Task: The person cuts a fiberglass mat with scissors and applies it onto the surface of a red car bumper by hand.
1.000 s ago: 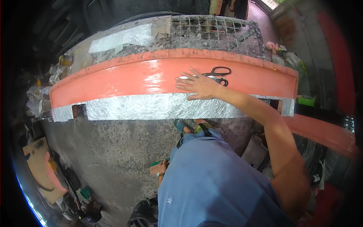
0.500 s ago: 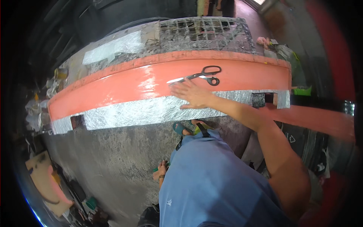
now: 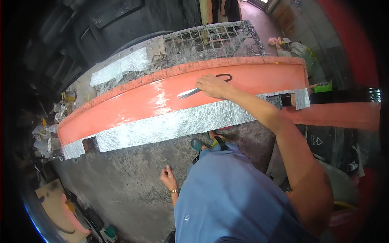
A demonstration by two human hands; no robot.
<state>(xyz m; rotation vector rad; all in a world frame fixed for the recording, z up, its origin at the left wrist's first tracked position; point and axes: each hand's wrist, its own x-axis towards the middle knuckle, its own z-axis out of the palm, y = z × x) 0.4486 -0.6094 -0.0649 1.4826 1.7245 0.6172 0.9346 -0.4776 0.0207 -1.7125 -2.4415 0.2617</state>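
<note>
A pair of scissors with black handles (image 3: 224, 75) lies on a long orange curved panel (image 3: 133, 97), its steel blades pointing left. My right hand (image 3: 213, 86) is closed over the middle of the scissors, covering the pivot and one finger loop. Along the panel's near edge runs a silvery-white fibrous mat strip (image 3: 162, 124), with a cut-out notch towards each end. My left hand (image 3: 168, 178) hangs low beside my body, away from the panel, its fingers curled and a watch on the wrist. Nothing shows in it.
Behind the panel, a worn table with a wire grid (image 3: 210, 38) holds another piece of white fibre mat (image 3: 120, 67). Another orange panel (image 3: 332, 115) extends at the right. Plastic bags (image 3: 44, 135) and a can (image 3: 69, 97) are at the left. Rough concrete floor (image 3: 129, 174) lies below.
My right hand has gone from reaching with spread fingers near the blades to closing over the scissors' middle. My left hand has swung slightly forward, and the view has shifted a little.
</note>
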